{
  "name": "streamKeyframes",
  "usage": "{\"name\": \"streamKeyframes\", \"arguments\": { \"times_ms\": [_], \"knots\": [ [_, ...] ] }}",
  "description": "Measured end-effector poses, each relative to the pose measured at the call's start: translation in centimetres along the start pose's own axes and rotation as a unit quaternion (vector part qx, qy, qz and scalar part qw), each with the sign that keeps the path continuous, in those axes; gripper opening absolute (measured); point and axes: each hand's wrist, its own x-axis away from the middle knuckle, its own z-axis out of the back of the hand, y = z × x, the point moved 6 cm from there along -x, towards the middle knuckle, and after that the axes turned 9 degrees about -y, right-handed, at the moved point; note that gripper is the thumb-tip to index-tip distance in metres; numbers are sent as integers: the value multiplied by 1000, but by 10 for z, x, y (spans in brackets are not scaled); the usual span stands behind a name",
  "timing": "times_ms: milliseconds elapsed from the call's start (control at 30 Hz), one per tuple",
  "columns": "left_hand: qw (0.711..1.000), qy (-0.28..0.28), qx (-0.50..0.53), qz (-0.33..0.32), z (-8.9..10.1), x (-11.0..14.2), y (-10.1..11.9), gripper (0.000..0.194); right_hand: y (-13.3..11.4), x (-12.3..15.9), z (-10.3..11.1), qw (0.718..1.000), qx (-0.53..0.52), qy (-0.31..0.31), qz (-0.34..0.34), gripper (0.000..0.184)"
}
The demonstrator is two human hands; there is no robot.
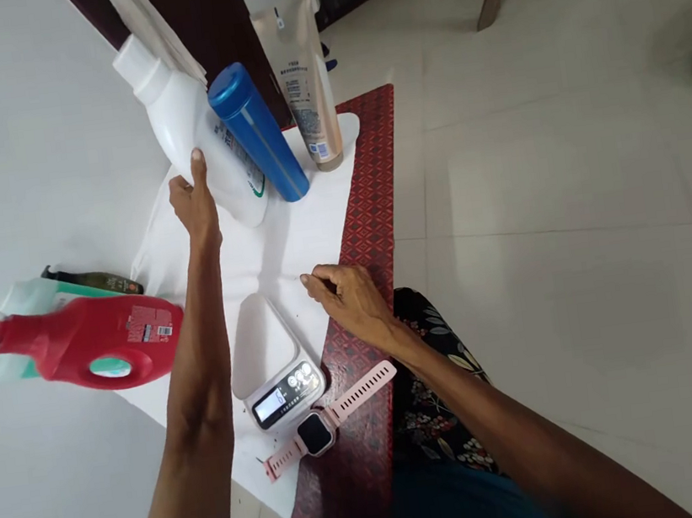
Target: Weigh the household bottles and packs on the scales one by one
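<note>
Landmark: the white kitchen scale [263, 346] with a rounded weighing plate and black display strip. Display lit; its figures too small for me to read surely.

My left hand [195, 206] is beyond the scale, at the large white plastic bottle [179, 115] with a white screw cap. Thumb lies over the bottle's front, fingers curled at its edge; cannot tell whether they grip or merely touch. The bottle is well apart from the scale, its base on the thin white cover [305, 235] that also runs under the scale.

My right hand [351, 301] hangs to the scale's far right, fingers loosely curled, thumb apart, nothing visible in them.

Beyond the scale, just right of the bottle: a tall blue cylindrical flask [260, 139], then a beige squeeze tube [305, 86] standing on its cap. Left of the scale: a red plastic jug [75, 333] with a clear cap. Just beside the scale's near edge: a pink strap watch [315, 433] with a square dark face.

Progress, my judgement: under way. Scale switched on, three containers in a row beyond it. Whether I am settling the white bottle or taking it up, this view does not show, so what is left stays uncertain.
</note>
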Motion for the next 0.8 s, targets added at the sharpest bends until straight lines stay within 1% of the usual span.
{"name": "streamKeyframes", "arguments": {
  "times_ms": [67,133,200,267,333,433,500,567,667,733,767,800],
  "knots": [
    [1000,-20,8,17,-12,-7,0,57,0,0,1,1000,0,1,-4,46],
    [999,-19,20,28,-20,-11,3,51,1,1,2,1000,1,1,-13,47],
    [999,7,25,41,-19,-14,5,46,2,3,3,1000,-1,4,-21,47],
    [997,32,14,66,-9,-11,2,44,3,4,4,1000,-7,7,-26,49],
    [995,59,-5,84,9,-3,-2,45,5,4,4,999,-11,10,-33,50],
    [991,97,-30,90,45,20,-8,50,8,5,3,999,-1,15,-46,51],
    [990,110,-40,79,70,39,-10,56,9,6,3,999,4,21,-48,49],
    [988,137,-35,63,94,58,-12,56,8,7,2,998,5,25,-51,47],
    [985,171,18,28,126,84,-18,49,6,8,1,998,10,25,-64,46],
    [982,182,39,8,144,97,-23,49,3,9,0,997,20,30,-62,46],
    [982,186,33,8,152,102,-27,52,2,9,0,997,26,35,-56,45],
    [980,197,16,23,161,107,-33,56,0,9,0,997,33,40,-49,45]
  ]
}}
